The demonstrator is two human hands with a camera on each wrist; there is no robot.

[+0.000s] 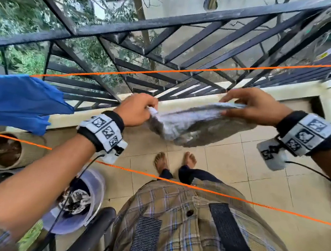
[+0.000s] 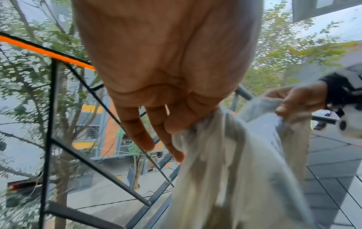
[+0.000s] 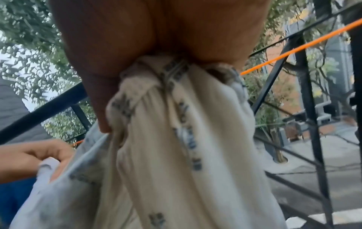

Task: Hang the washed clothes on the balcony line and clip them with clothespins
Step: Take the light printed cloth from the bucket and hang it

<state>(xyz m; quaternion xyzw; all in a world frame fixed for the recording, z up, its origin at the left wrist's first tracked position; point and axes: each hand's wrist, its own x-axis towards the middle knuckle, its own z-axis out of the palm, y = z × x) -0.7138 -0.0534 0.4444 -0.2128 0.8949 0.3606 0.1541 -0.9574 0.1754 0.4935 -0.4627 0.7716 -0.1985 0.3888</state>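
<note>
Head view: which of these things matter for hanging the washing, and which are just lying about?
In the job:
- white printed cloth, gripped by left hand and right hand
- orange line
- blue garment, already hung
- bucket holding more washing

Lying about:
- plant pot
- railing

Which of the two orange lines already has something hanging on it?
The far orange line, nearest the railing: the blue garment hangs over its left end. The near orange line, crossing by the person's waist, looks bare.
</note>
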